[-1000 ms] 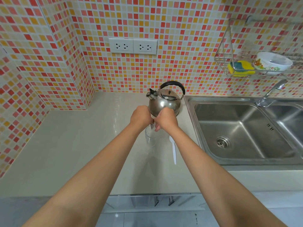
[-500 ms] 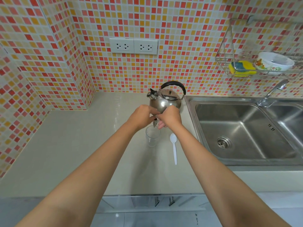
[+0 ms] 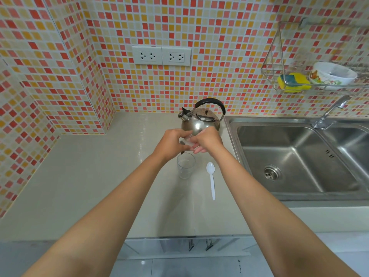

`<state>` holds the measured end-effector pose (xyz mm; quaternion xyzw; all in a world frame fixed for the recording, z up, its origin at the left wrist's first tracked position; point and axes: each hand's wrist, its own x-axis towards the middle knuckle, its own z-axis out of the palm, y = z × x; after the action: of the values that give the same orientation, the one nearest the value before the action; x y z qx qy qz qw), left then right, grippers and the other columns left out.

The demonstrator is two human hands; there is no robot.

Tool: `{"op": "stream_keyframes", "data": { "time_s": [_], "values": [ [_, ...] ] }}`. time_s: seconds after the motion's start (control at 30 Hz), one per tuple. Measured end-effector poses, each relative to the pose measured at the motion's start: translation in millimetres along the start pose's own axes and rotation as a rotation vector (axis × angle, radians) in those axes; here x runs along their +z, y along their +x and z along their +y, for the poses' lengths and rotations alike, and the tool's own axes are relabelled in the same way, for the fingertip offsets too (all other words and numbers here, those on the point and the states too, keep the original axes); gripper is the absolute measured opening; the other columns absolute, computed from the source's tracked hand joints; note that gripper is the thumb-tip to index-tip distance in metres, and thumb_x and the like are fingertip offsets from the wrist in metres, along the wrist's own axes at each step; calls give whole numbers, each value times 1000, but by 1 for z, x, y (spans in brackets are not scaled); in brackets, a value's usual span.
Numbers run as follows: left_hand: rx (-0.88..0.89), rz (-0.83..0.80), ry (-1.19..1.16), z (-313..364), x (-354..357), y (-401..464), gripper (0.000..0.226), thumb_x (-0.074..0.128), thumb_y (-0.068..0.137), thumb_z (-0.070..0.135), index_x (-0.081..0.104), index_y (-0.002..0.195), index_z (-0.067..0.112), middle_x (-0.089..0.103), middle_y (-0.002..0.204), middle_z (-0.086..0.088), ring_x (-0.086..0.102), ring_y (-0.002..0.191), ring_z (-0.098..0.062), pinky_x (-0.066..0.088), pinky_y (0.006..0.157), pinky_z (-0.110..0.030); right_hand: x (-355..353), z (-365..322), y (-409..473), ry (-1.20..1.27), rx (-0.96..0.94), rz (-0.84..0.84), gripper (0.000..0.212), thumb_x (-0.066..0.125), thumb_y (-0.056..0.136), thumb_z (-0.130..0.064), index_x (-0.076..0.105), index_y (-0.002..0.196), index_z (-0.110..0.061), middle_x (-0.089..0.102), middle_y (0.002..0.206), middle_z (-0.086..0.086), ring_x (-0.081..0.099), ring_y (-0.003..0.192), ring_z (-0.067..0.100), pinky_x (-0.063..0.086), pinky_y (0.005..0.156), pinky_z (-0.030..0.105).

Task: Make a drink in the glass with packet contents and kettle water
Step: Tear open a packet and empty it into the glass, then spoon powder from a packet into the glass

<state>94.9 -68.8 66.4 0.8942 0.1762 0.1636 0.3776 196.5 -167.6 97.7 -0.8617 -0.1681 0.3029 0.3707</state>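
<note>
Just above the glass (image 3: 185, 165), both hands meet over a small packet (image 3: 186, 141). The left hand (image 3: 171, 142) has its fingers curled in, pinching one end; the right hand (image 3: 207, 141) pinches the other end between thumb and fingertips, its lower fingers loosely extended. The packet sits between them, pale and blurred, so I cannot tell whether it is torn open.

It looks like thin, light, crinkly film, limp enough to fold or slip, so I would hold it near the top edge with fingertips and keep its mouth directly over the glass. The glass itself stands upright on the desk, below and slightly nearer than the hands, touching neither; clear, rigid and breakable, best steadied low round its wall.

Behind the glass stands the steel kettle (image 3: 200, 121), probably weighty and possibly hot, to be lifted by its black handle. Beside the glass, toward the sink (image 3: 299, 156), lies a white plastic spoon (image 3: 211, 177).
</note>
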Motion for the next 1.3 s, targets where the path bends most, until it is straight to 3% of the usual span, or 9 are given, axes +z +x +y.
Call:
{"op": "stream_keyframes", "data": {
  "time_s": [0.1, 0.33, 0.53, 0.63, 0.77, 0.87, 1.03, 1.13, 1.3],
  "values": [
    [-17, 45, -1, -2, 1, 0, 49, 83, 69, 17, 69, 117, 15, 71, 112, 3, 58, 91, -2, 37, 67, 6, -2, 2, 0, 10, 4, -12, 24, 70, 82, -27, 59, 67, -12, 64, 41, -5, 65, 42, 11, 50, 55, 23],
    [46, 37, 22, -4, 6, 0, 43, 82, 70, 18, 71, 111, 15, 69, 102, 2, 59, 89, -6, 48, 81, -14, -3, 4, 1, 99, 20, -36, 18, 67, 83, -10, 55, 70, -7, 65, 61, 8, 61, 33, 13, 40, 44, 22],
    [-1, 80, 32, -12, 2, 1, 42, 78, 73, 16, 70, 114, 17, 67, 94, 5, 58, 84, -6, 45, 74, -9, -11, 7, 2, 225, 28, -77, 29, 67, 83, -26, 61, 103, -5, 70, 72, 5, 65, 40, 16, 40, 49, 24],
    [-46, 68, 23, -17, -1, 0, 46, 78, 75, 19, 67, 120, 18, 68, 99, 6, 61, 89, -8, 48, 77, -15, -22, 27, 13, 290, 65, 86, 24, 66, 84, -29, 62, 94, -8, 73, 84, 8, 66, 46, 19, 40, 46, 23],
    [-101, 59, 3, -26, -4, -1, 48, 78, 74, 19, 65, 120, 21, 68, 104, 6, 64, 93, -9, 56, 75, -21, -15, 78, 17, -27, 230, 204, 22, 73, 78, -22, 55, 76, -10, 75, 86, 13, 71, 65, 30, 52, 60, 26],
    [-119, 51, 16, -30, -5, -2, 45, 79, 74, 19, 67, 117, 19, 69, 106, 5, 63, 92, -8, 55, 75, -21, 4, 107, 10, -211, 305, 154, 27, 74, 75, -26, 52, 72, -12, 69, 75, 6, 70, 64, 29, 41, 49, 21],
    [-125, 27, 52, -36, -6, -7, 44, 78, 73, 19, 68, 116, 20, 70, 108, 4, 60, 76, 1, 41, 62, -4, 21, 125, 4, -259, 384, 67, 33, 78, 69, -28, 61, 92, -11, 71, 92, 5, 71, 79, 25, 48, 66, 25],
    [-135, 15, 59, -41, -6, -11, 45, 78, 74, 19, 67, 117, 21, 69, 109, 5, 57, 69, 2, 38, 48, -3, 25, 127, 4, -279, 390, 44, 37, 78, 69, -26, 64, 99, -11, 71, 95, 5, 66, 71, 24, 47, 64, 24],
    [-151, 9, 71, -44, -6, -12, 45, 78, 74, 19, 67, 117, 21, 69, 110, 4, 59, 87, -2, 37, 64, -1, 29, 134, 7, -262, 421, 62, 26, 75, 74, -17, 62, 96, -10, 72, 99, 7, 71, 85, 25, 48, 66, 25]
  ]
}}
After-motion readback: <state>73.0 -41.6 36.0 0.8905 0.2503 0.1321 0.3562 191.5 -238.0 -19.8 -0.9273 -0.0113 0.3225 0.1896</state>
